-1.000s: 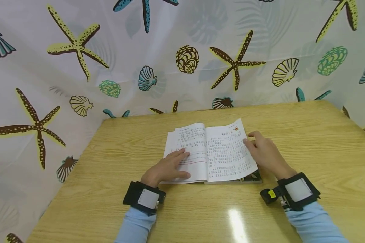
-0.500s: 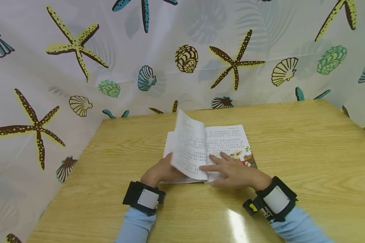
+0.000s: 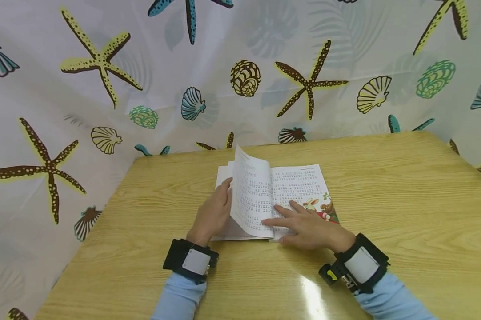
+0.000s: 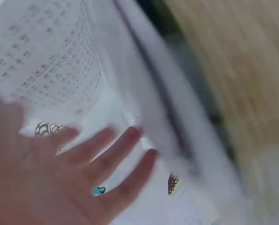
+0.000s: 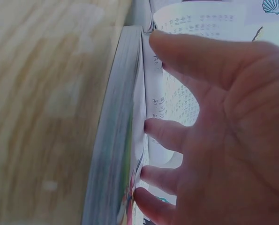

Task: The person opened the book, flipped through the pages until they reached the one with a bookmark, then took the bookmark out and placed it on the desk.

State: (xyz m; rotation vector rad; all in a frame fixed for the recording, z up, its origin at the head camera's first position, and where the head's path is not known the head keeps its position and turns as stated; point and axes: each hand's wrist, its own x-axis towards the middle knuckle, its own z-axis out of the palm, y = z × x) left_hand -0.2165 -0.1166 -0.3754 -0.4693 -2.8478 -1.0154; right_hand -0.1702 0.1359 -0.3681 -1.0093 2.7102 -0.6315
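Note:
An open book [image 3: 294, 183] lies on the wooden table, printed text on its pages and a coloured rabbit picture at the lower right. One left-side page [image 3: 250, 191] stands raised and curved. My left hand [image 3: 211, 214] is on edge behind that page, fingers extended; in the left wrist view the left hand [image 4: 78, 173] shows spread fingers beside the pages. On the right page near the spine rests my right hand [image 3: 312, 227], its fingers spread. Seen from the right wrist, fingertips of the right hand [image 5: 237, 112] touch the page above the thick page block [image 5: 113, 126].
The light wooden table [image 3: 400, 195] extends around the book on all sides. Behind it and to the sides hangs a white cloth [image 3: 220, 49] printed with starfish and shells. Both wrists wear black straps, such as the right wrist strap [image 3: 362, 264].
A page went from the right side over to the left, and my right hand moved left onto the right page. My left hand came out from under the raised page and turned on edge.

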